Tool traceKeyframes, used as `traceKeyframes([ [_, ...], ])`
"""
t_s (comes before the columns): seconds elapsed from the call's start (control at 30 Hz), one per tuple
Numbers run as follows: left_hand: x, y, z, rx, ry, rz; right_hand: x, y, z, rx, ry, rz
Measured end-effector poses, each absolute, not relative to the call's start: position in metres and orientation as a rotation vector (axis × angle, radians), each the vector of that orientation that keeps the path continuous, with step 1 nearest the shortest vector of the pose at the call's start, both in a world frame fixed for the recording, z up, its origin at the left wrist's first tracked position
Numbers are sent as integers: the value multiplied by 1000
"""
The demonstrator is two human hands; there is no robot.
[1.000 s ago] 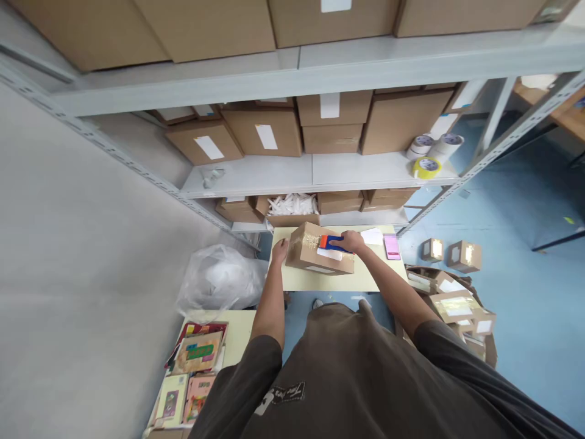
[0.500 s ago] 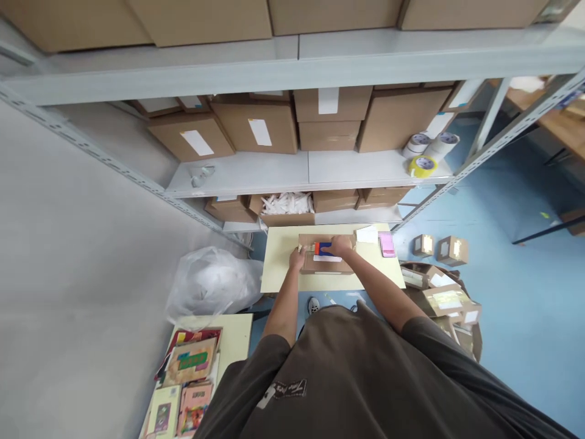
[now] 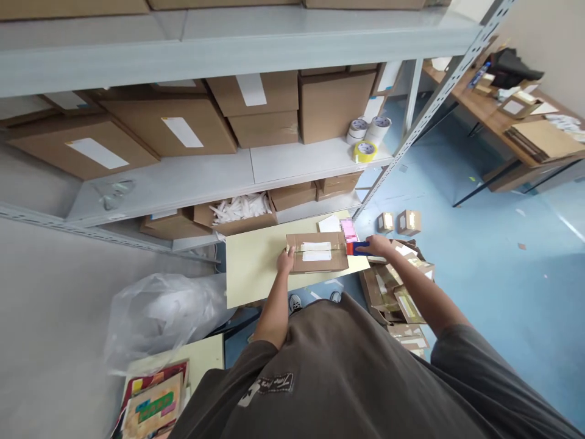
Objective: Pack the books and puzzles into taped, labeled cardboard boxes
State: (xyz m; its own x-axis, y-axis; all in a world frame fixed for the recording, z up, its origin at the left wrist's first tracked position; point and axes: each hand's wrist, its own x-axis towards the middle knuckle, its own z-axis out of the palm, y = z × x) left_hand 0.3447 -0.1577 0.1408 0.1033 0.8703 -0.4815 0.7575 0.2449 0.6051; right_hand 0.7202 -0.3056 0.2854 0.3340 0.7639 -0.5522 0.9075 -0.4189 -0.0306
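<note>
A closed cardboard box [image 3: 297, 259] with white labels on top lies on the pale yellow table [image 3: 256, 268]. My left hand [image 3: 286, 261] grips the box at its left end, thumb on the top edge. My right hand [image 3: 379, 246] is closed around a blue tool with a red end, which looks like a tape dispenser [image 3: 361, 248]. Its red end is at the right edge of the box, where I cannot tell if it touches. A shiny tape strip runs along the box's middle seam. Behind the box's right end are white paper [image 3: 329, 224] and pink slips [image 3: 348, 230].
A metal shelf [image 3: 292, 160] with cardboard boxes and tape rolls [image 3: 364, 151] stands ahead. Used cartons [image 3: 388, 286] are heaped at the right, with two small boxes [image 3: 408, 222] on the floor. A clear plastic bag [image 3: 169, 311] bulges at the left.
My right hand has drawn the blue-and-red dispenser rightward across the box top to its right edge. My left hand stays at the left end. The view has turned right.
</note>
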Motion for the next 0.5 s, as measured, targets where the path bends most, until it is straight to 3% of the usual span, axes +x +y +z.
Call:
traceKeyframes([
  [0.2, 333, -151, 138, 1568, 1626, 188, 780, -327, 301, 2385, 1349, -704],
  [0.5, 263, -125, 133, 1417, 1645, 201, 676, -264, 313, 2405, 1536, -818],
])
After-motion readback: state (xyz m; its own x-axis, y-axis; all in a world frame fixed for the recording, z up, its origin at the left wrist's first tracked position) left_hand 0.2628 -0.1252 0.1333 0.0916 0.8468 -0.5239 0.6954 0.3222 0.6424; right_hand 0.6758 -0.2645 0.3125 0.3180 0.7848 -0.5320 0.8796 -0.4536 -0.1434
